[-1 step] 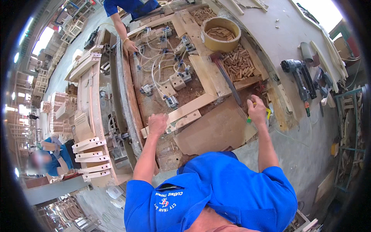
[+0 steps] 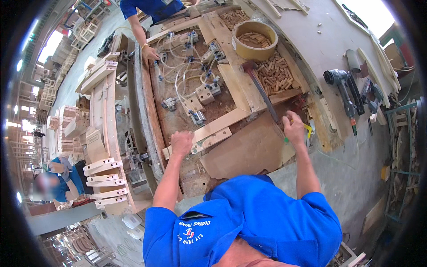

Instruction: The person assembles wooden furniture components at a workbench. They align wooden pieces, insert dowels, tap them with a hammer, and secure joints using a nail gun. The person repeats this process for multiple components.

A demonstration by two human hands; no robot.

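My left hand (image 2: 181, 143) is closed over the left end of a pale wooden strip (image 2: 218, 126) on the workbench, its fingers curled down at the strip. A shorter strip (image 2: 213, 140) with holes lies along its near side. My right hand (image 2: 294, 128) is closed above a brown board (image 2: 244, 149), fingertips bent together. A small green piece (image 2: 286, 139) shows beneath it; what the fingers hold is mostly hidden. Just left of these fingers ends the dark handle of a hammer (image 2: 263, 92), lying over the wooden frame. A yellow piece (image 2: 308, 130) is beside the hand.
Pneumatic clamps with hoses (image 2: 195, 95) fill the frame's middle. A tub (image 2: 254, 51) of dowels stands by loose dowels (image 2: 275, 78). Across the bench, a co-worker's hand (image 2: 150, 53) touches the frame's edge. Nail gun (image 2: 344, 86) at right; stacked wooden parts (image 2: 106, 180) at left.
My right hand has shifted slightly left and down, and less green shows under it. My left hand stays on the wooden strip.
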